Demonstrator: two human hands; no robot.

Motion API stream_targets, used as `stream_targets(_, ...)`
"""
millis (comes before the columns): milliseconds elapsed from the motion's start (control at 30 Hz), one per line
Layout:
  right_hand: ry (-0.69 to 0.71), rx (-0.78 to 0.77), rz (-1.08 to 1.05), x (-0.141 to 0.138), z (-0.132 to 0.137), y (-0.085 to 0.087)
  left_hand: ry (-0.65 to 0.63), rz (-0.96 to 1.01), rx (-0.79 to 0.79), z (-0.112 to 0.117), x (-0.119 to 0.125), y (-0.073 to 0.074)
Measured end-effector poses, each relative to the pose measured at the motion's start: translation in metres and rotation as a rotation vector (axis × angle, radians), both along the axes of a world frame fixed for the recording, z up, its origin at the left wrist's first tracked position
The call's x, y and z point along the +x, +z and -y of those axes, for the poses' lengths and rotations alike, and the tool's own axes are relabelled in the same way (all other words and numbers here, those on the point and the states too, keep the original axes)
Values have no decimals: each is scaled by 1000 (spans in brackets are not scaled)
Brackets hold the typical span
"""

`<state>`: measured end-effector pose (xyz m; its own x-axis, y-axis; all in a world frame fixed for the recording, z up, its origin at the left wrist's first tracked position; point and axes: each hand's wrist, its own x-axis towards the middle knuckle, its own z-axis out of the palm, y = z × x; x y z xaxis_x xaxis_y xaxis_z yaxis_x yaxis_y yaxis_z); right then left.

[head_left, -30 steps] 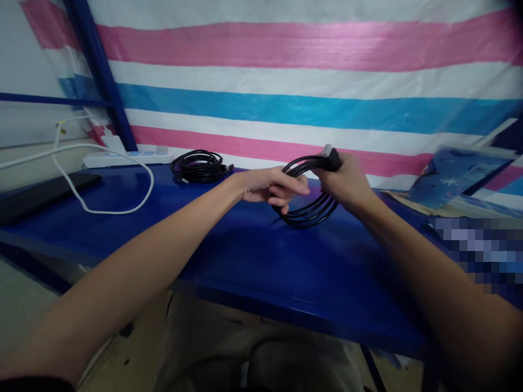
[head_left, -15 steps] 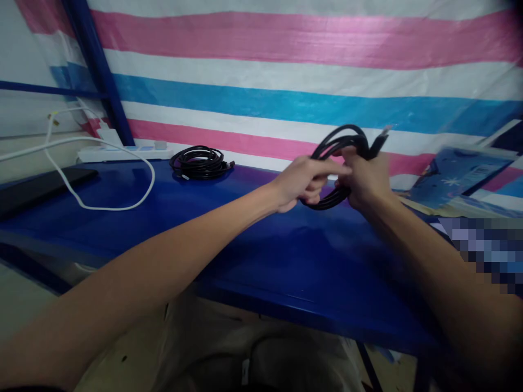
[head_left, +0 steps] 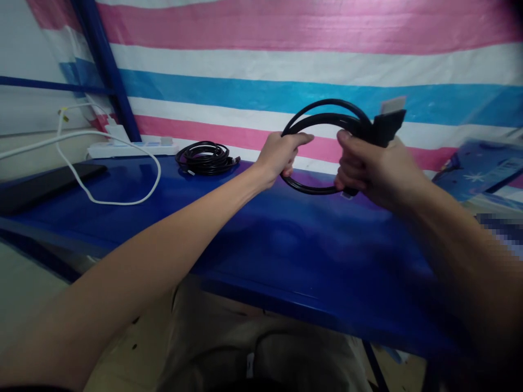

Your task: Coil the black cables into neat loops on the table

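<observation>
Between my two hands a looped black cable (head_left: 327,121) is held up above the blue desk. My left hand (head_left: 280,155) grips the left side of the loop, its index finger pointing to the right. Wrapped round the right side is my right hand (head_left: 373,169), closed into a fist with the thumb along the top. A wide black plug with a pale metal end (head_left: 390,121) sticks up above my right hand. Below that fist a second small metal tip (head_left: 348,195) shows, mostly hidden by the fingers.
Another coiled black cable (head_left: 207,159) lies at the back of the blue desk (head_left: 261,245). To its left are a white power strip (head_left: 134,149), a white cord (head_left: 159,179) and a flat black object (head_left: 53,185). A blue snowflake-patterned package (head_left: 482,169) stands at right.
My hands have drawn apart, the left going left, and the cable loop is wider. The plug over my right hand now shows larger and clearer. The view has shifted slightly.
</observation>
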<state>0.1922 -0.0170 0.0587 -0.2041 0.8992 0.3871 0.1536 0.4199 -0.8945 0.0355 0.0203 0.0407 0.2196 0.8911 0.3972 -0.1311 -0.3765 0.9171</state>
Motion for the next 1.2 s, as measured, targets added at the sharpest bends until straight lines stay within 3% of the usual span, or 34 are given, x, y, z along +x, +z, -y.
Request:
stream_targets(133,-210,29,-33,19,-20,-4,-427,-170,-59,25,14,9)
stream_targets(233,-267,9,39,27,-32,-13,-564,-226,-88,28,20,2)
stream_targets(333,-269,-38,139,28,-42,-23,-491,-195,-166,11,18,-17)
stream_targets(400,-262,-55,223,28,-46,-29,-373,-150,-192,-4,13,-32)
stream_targets(533,-232,-8,408,31,-43,-34,-162,-140,-125,-23,6,-51)
stream_targets(700,-72,15,416,44,-34,-40,-131,-178,-82,-27,5,-55)
stream_targets(900,-25,10,333,43,-30,-44,-204,-210,-79,-30,-2,-58)
stream_targets(1067,93,-45,248,40,-27,-47,-252,-210,-115,-34,-4,-60)
stream_targets(1200,119,-84,188,39,-34,-48,-222,-161,-96,-32,-5,-52)
